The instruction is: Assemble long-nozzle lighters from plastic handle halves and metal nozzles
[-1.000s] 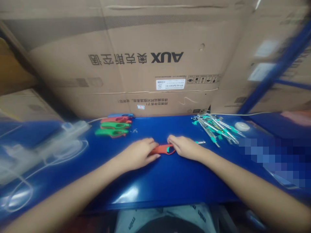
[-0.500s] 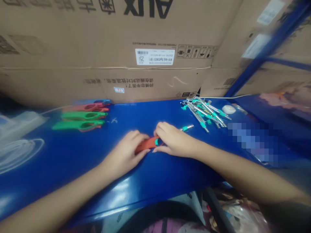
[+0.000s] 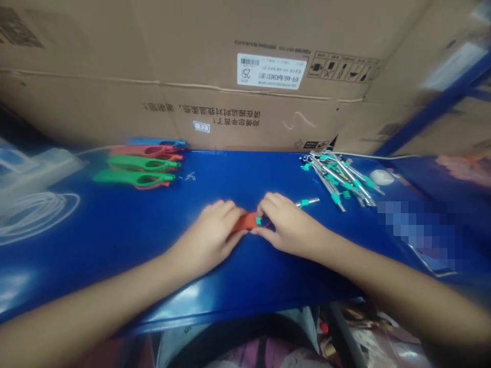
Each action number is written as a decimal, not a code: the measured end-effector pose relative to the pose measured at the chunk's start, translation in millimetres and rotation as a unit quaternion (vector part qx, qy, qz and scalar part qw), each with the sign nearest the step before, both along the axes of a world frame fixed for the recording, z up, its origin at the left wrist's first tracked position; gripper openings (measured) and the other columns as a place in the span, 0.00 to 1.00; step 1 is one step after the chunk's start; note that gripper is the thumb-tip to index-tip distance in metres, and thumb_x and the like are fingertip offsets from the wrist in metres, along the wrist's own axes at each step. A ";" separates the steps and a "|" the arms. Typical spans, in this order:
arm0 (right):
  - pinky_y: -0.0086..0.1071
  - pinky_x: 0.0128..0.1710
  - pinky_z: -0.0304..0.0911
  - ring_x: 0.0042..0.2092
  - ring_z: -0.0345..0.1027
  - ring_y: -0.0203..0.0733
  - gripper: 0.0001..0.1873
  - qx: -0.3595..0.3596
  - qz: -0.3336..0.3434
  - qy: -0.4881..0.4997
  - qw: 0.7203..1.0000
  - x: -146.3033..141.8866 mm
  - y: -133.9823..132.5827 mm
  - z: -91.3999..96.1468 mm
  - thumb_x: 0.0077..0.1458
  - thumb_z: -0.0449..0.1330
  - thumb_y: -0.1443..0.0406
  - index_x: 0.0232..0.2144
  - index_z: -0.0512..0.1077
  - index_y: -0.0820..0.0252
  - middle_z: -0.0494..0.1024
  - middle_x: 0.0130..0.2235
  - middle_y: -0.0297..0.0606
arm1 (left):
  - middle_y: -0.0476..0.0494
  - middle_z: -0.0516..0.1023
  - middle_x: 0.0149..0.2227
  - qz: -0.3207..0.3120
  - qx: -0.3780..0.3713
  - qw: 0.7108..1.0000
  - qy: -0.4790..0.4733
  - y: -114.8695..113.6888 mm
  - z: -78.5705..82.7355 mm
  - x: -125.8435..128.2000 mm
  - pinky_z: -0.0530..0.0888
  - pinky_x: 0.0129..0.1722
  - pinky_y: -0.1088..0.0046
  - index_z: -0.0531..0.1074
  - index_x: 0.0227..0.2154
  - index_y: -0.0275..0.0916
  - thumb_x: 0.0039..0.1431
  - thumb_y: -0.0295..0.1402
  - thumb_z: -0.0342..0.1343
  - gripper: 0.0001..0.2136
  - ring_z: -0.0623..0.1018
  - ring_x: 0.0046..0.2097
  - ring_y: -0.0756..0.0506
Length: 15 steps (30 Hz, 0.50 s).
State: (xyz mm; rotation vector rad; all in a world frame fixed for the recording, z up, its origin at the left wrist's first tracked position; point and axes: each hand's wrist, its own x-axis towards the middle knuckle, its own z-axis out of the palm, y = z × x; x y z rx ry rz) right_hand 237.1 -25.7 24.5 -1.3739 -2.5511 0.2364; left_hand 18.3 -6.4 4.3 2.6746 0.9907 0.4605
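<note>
An orange-red scissor handle [image 3: 247, 221] with a small teal piece on it lies on the blue table [image 3: 115, 240], mostly covered by both hands. My left hand [image 3: 209, 235] is closed over its left end. My right hand [image 3: 287, 225] is closed over its right end, fingers curled down on it. A single metal blade with a teal collar [image 3: 307, 203] lies just behind my right hand.
A row of green, red and blue scissors [image 3: 141, 163] lies at the back left. A heap of metal blades with teal ends [image 3: 339, 176] sits at the back right, by a white round thing [image 3: 381, 177]. Clear plastic bags [image 3: 34, 204] are at left. Large cardboard boxes [image 3: 230, 66] stand behind.
The view has tilted down and shifted. Both hands stay on the orange-red handle and have drawn closer together over it.
</note>
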 end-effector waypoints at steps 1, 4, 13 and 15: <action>0.42 0.43 0.63 0.42 0.63 0.49 0.13 0.006 -0.017 0.004 1.000 -0.4 -1.0 -0.2 0.57 0.66 0.61 0.37 0.66 0.61 0.70 0.41 0.45 | 0.40 0.73 0.43 0.000 0.001 1.000 0.002 -0.1 -0.1 0.1 0.69 0.46 0.58 0.70 0.48 0.37 0.69 0.35 0.51 0.10 0.70 0.44 0.39; 0.43 0.43 0.64 0.44 0.62 0.51 0.18 0.009 -0.021 -0.006 1.000 -0.2 -1.9 -0.2 0.56 0.68 0.58 0.39 0.66 0.61 0.70 0.42 0.45 | 0.40 0.73 0.44 -0.001 0.000 1.000 0.008 0.0 -0.3 0.0 0.68 0.46 0.58 0.70 0.47 0.38 0.69 0.35 0.51 0.09 0.71 0.45 0.39; 0.39 0.39 0.64 0.40 0.63 0.46 0.19 -0.035 -0.030 -0.001 0.999 -0.1 -1.6 3.5 0.54 0.69 0.58 0.37 0.64 0.61 0.69 0.39 0.42 | 0.42 0.75 0.45 0.007 0.034 0.999 0.041 -5.0 4.4 2.1 0.64 0.41 0.61 0.71 0.48 0.39 0.69 0.35 0.50 0.10 0.71 0.44 0.39; 0.39 0.40 0.64 0.40 0.63 0.47 0.18 -0.027 -0.037 -0.008 0.999 -1.7 -3.3 4.3 0.54 0.68 0.58 0.36 0.64 0.61 0.69 0.39 0.43 | 0.42 0.74 0.44 0.008 0.043 0.998 0.050 -6.2 5.3 2.8 0.64 0.41 0.61 0.71 0.48 0.38 0.70 0.35 0.49 0.10 0.71 0.44 0.39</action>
